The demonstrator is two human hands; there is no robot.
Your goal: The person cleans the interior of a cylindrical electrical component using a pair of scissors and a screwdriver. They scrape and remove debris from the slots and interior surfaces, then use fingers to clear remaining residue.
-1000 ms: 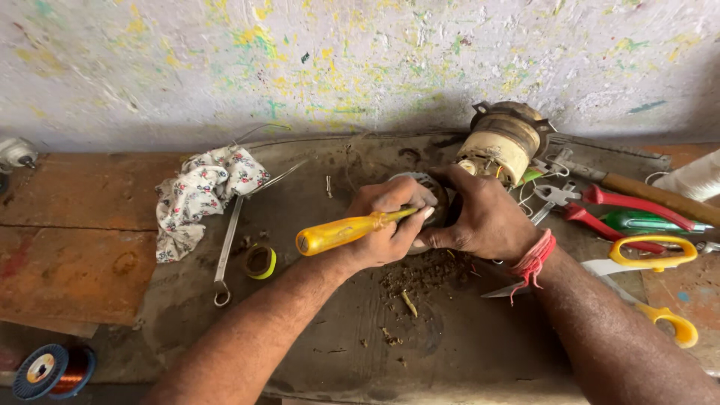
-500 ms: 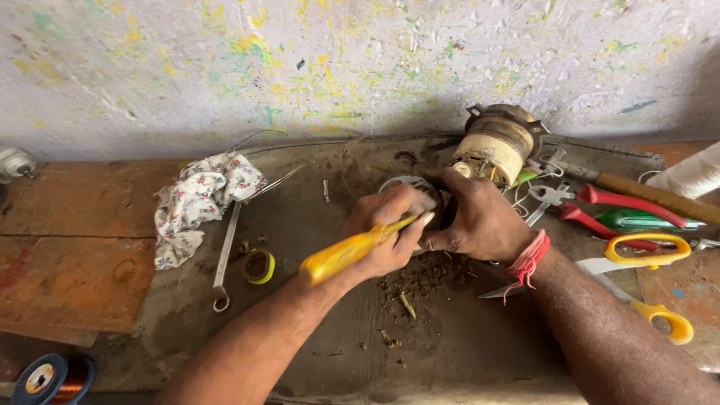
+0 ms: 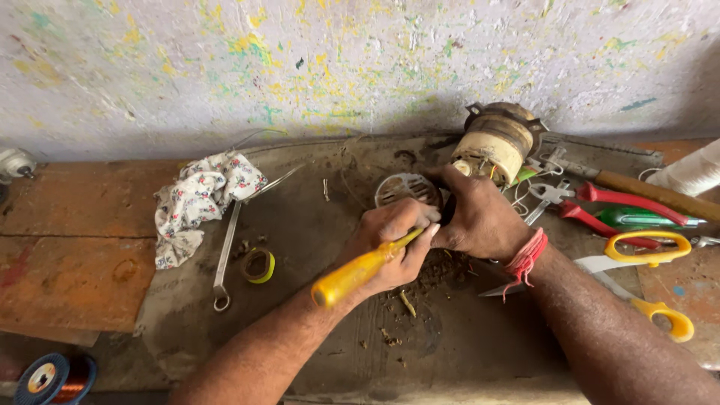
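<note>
The left hand (image 3: 394,244) grips a yellow-handled screwdriver (image 3: 360,268) beside the right hand (image 3: 476,217), which clasps a round metal part (image 3: 405,189).

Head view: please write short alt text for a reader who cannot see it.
Left hand grips a yellow screwdriver, its tip at a round metal part that the right hand holds on a dirty workbench. Motor, pliers, scissors lie right; rag, wrench left.

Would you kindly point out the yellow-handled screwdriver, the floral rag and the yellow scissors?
Yellow-handled screwdriver (image 3: 352,275), head view, middle of handle.
Floral rag (image 3: 199,199), head view, centre of cloth.
Yellow scissors (image 3: 646,248), head view, upper handle loop.
</note>
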